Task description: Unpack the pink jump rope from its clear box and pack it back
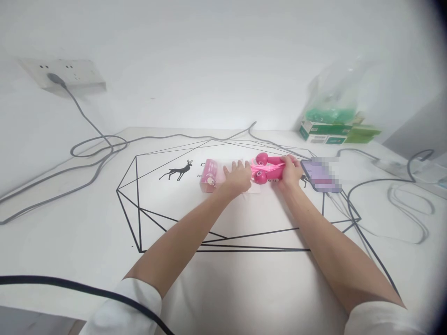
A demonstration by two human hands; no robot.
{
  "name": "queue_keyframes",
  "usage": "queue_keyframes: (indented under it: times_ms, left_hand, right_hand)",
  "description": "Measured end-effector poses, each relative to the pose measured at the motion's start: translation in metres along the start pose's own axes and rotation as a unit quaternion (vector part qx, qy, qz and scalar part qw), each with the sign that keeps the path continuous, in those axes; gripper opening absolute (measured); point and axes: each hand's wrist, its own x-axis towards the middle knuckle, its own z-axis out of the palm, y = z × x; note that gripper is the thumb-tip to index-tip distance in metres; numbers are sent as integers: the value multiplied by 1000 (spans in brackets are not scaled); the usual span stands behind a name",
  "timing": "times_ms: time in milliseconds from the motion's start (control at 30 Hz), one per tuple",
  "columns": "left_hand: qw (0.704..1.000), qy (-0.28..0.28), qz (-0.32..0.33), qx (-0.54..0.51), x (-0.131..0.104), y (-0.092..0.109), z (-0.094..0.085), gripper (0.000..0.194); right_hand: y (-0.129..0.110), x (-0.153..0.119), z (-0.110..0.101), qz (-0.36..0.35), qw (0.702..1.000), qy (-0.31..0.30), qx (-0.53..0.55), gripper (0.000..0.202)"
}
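A clear plastic box with a pink printed end (208, 176) lies on the white table mat, left of centre. My left hand (238, 177) rests over the box's right part, with its fingers wrapped round it. Just right of the box are two pink handles with round ends (261, 159), side by side, with pink cord bunched between them. My right hand (290, 171) is closed round the far ends of the handles. The cord reaches to my left hand's fingertips; whether they touch it is hidden.
A phone (320, 176) lies right of my right hand. Green and white boxes (326, 132) and a plastic bag (333, 95) stand at the back right. Grey cables (101, 160) cross the table; a black cable (70, 286) runs across the lower left.
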Motion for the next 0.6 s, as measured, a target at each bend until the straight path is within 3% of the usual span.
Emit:
queue_keyframes:
  times_ms: [233,600]
  left_hand:
    - [997,48,53,-12,-8,-14,4,65]
    - [975,166,123,-77,-20,-25,18,51]
  right_hand:
    - [-10,6,1,-12,999,28,45,21]
    - [-28,9,3,35,995,43,78,15]
